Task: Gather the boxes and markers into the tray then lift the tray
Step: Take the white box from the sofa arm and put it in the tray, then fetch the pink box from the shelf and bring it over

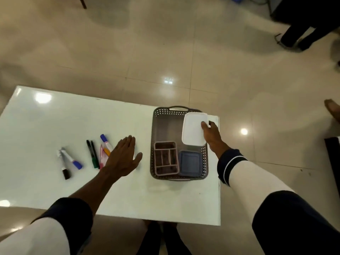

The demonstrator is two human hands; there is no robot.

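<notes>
A grey perforated tray (166, 124) stands on the right part of the white table (55, 122). Inside it, near the front, sit a pink divided box (166, 158) and a blue lidded box (189, 163). My right hand (211, 137) grips a white lidded box (193, 128) at its right edge, over the tray's far right corner. My left hand (122, 157) is flat and open, fingers spread, over the table left of the tray. Several markers (94, 151) lie just left of it, and two more markers (69, 161) lie farther left.
The table's right edge runs close beside the tray. Tiled floor lies beyond the table. A person's dark legs (301, 34) stand at the upper right, and a foot (332, 109) shows at the right edge.
</notes>
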